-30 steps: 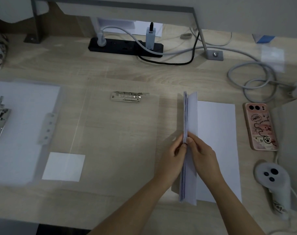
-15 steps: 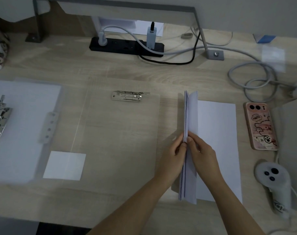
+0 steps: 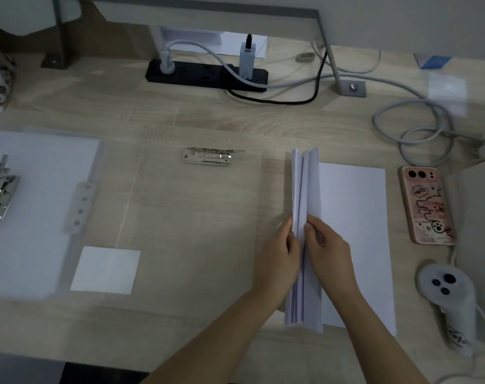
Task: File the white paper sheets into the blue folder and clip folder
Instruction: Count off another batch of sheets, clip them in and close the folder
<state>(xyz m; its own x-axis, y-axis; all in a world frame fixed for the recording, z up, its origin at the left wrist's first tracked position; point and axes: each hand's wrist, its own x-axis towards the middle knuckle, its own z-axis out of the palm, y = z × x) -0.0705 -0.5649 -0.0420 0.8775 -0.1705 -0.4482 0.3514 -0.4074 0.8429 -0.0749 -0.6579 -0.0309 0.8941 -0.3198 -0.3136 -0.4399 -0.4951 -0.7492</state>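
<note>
Half a second ago the sheets (image 3: 305, 195) stood on edge as one tight bundle. Now they have sprung apart into several thin leaves, with a dark gap opening down the middle where the two hands meet. The left hand (image 3: 283, 248) pinches the leaves on the left of that gap and the right hand (image 3: 328, 252) pinches those on the right, both with fingers curled in at the upper edge. We take this to mean the bundle is being divided, probably one share for each folder, so filing itself has not yet begun. The sheets stand right of centre, resting on the left margin of a flat sheet (image 3: 355, 231) on the desk (image 3: 235, 115). They are well apart from both folders. The paper looks thin, matte and limp enough to bow at its far corners. The clip folder (image 3: 197, 231) lies open at centre, a glossy clear film through which the wood grain shows, with a flat steel clip (image 3: 209, 157) at its far edge. The left folder (image 3: 42, 217) is pale and cloudy; in this dim light we cannot tell whether it is blue. It carries a chrome lever (image 3: 0, 195) and a punched strip (image 3: 79, 207). A small square paper (image 3: 105, 270) lies at its near right corner. A phone (image 3: 427, 206) in a pink case and a rounded grey controller (image 3: 449, 297) sit at the right.
</note>
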